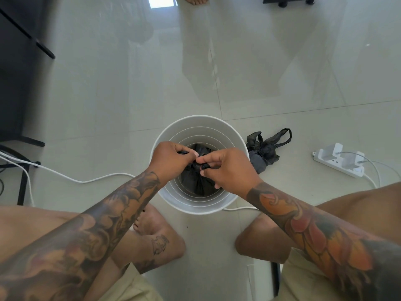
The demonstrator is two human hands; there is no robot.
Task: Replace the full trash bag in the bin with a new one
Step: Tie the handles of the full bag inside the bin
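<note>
A round white bin [200,123] stands on the tiled floor between my knees. Inside it sits a black full trash bag [196,181], gathered at its top. My left hand [171,158] pinches one black handle of that bag over the bin's left side. My right hand [227,170] pinches the other handle at the bag's neck, fingertips almost touching the left hand's. A second black bag [265,152], crumpled with its loop handles showing, lies on the floor just right of the bin.
A white power strip [338,162] with plugs lies at the right. A white cable [71,179] runs from the left under the bin. Dark furniture legs [23,35] stand at the left. Another person's bare foot [195,0] shows at the top.
</note>
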